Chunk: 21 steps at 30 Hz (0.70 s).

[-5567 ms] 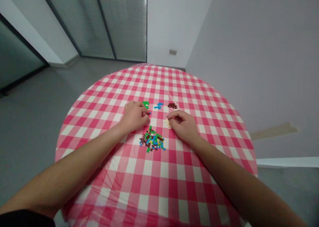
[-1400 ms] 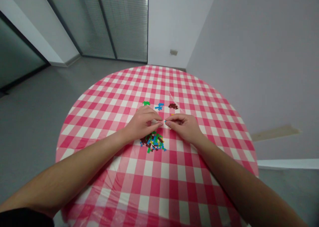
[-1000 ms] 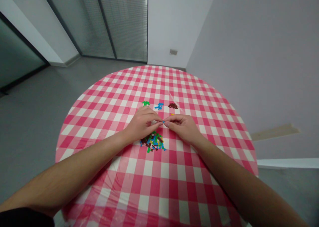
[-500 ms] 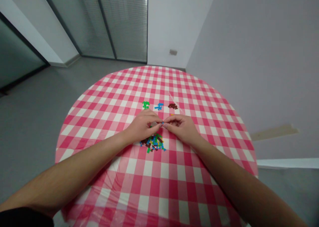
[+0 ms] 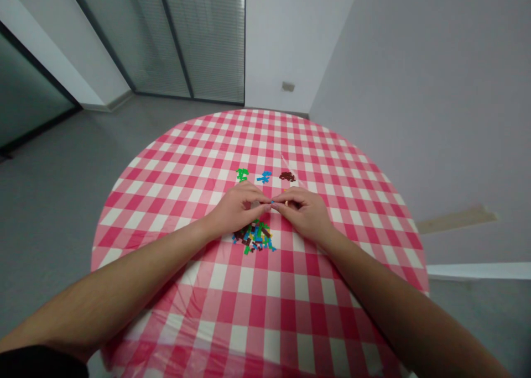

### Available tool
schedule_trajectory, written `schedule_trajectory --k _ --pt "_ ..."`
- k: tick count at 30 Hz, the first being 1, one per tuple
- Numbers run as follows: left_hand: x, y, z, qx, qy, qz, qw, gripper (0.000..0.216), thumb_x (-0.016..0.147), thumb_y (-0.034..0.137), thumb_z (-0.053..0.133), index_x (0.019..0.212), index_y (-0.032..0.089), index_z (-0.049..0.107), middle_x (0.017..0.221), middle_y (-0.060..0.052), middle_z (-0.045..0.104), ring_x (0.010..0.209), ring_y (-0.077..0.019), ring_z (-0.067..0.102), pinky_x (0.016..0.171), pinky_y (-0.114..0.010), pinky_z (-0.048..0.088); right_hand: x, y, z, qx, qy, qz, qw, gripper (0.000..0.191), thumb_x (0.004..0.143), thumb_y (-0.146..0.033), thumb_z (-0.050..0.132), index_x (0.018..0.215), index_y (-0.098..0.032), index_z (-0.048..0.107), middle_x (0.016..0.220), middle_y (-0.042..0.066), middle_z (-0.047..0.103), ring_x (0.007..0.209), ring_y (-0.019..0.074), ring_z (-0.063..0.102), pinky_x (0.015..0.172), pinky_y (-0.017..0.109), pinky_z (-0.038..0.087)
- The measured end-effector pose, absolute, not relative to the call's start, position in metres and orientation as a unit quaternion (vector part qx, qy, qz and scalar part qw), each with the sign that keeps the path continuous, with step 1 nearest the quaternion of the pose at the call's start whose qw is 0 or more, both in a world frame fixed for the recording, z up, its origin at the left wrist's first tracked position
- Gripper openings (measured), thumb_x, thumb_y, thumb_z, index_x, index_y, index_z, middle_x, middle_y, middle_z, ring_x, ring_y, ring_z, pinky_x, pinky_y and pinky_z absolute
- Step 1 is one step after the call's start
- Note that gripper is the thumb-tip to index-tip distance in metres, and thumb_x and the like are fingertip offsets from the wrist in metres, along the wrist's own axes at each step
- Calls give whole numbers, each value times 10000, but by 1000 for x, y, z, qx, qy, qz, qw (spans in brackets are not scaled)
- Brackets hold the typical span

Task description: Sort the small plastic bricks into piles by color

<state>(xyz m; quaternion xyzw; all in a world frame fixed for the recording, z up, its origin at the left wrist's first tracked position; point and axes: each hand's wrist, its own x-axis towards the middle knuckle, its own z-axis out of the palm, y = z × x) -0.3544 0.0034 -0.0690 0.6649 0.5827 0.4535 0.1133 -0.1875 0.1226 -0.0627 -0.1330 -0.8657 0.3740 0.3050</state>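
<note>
Fingertip to fingertip, my left hand (image 5: 236, 208) and my right hand (image 5: 305, 212) meet over the middle of the table. Both are closed in a pinch on a tiny blue toy brick (image 5: 272, 202), mostly covered by the fingers. Just below my left hand lies a mixed pile of small bricks (image 5: 255, 239) in green, blue, brown and yellow. Beyond the hands sit a green brick group (image 5: 243, 174), a blue brick group (image 5: 264, 177) and a brown brick group (image 5: 287, 176). Something yellow-orange shows partly behind my right hand.
A round table with a red and white checked cloth (image 5: 265, 306) fills the middle of the view; plastic film wrinkles at its near left. Behind it stand a glass partition with blinds (image 5: 207, 41) and a white wall (image 5: 294, 30). A grey wall (image 5: 435, 101) rises at right.
The fingertips of both hands have shifted very slightly around the blue brick, still pinched together. The pile and the three groups look the same.
</note>
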Motion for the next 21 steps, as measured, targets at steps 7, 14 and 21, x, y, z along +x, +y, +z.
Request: schedule_trajectory --k 7,14,21 --pt "-355 4 -69 657 589 459 100 87 877 288 679 832 233 729 777 -6 725 796 -181 612 781 -364 478 -189 122 -62 -131 -863 386 298 70 850 -242 671 842 -203 728 783 37 700 678 149 606 614 280 460" --pt "-355 5 -68 661 594 453 66 100 876 263 667 802 228 723 752 -2 722 775 -176 610 786 -358 462 -190 122 -64 -123 -865 378 306 57 858 -224 663 847 -196 711 786 30 695 686 147 610 624 280 461" --pt "-361 8 -72 664 614 426 25 105 871 243 640 805 228 721 782 -7 725 807 -185 628 841 -373 460 -191 125 -66 -130 -873 362 298 49 851 -212 660 853 -205 708 794 29 700 706 161 624 667 300 473"
